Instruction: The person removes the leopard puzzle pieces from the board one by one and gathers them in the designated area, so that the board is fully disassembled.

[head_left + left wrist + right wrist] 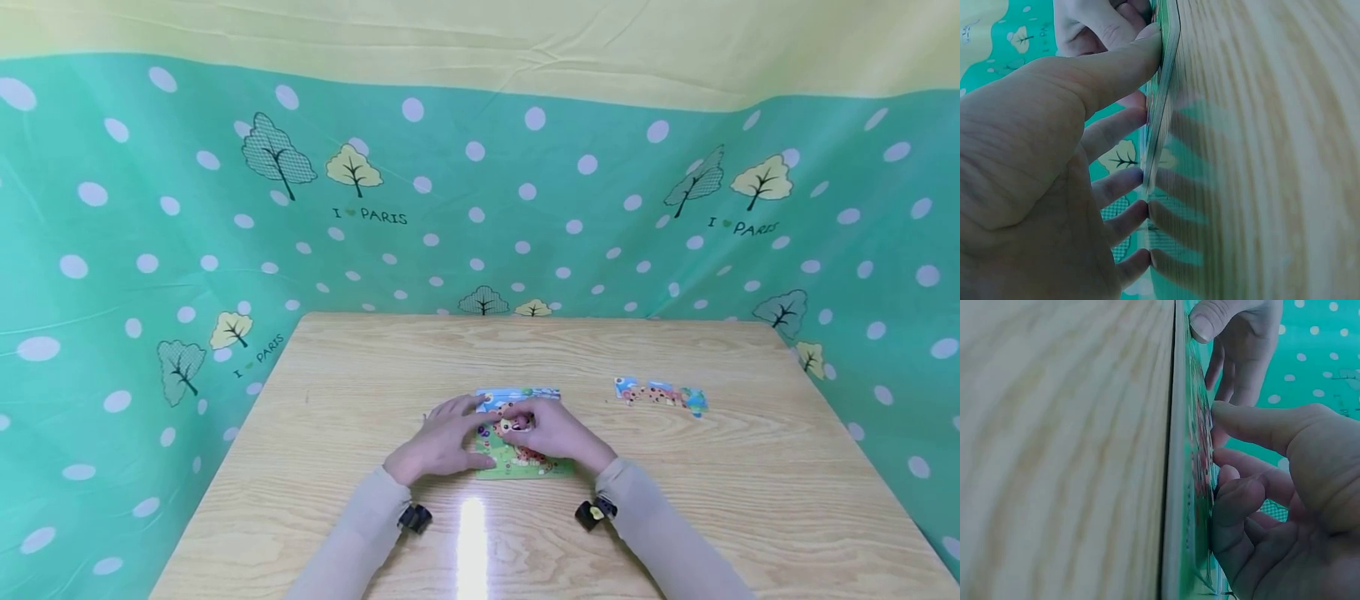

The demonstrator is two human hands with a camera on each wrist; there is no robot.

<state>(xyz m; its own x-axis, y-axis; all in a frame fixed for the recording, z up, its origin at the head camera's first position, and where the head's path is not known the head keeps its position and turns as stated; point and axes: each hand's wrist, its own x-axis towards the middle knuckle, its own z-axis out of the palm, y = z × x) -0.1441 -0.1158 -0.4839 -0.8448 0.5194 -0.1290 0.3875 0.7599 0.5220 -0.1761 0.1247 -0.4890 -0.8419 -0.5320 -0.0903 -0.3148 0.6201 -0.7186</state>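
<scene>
A flat picture puzzle [528, 468] lies on the table, showing a spotted red-and-cream animal on green grass under a blue sky. My left hand [441, 442] rests at its left side, fingers spread and nearly straight; in the left wrist view its thumb [1129, 59] touches the puzzle's edge and its other fingertips reach the tabletop. Over the puzzle's middle, my right hand [558, 431] pinches a small puzzle piece [514, 435] between thumb and forefinger, low against the board. In the right wrist view its remaining fingers [1235, 509] are curled, and the piece is mostly hidden.
Several loose puzzle pieces [651, 393] lie in a row to the right of the puzzle. The wood-grain table [360, 367] meets a green dotted cloth [450, 242] at its back and sides. A bright light streak reflects near the front.
</scene>
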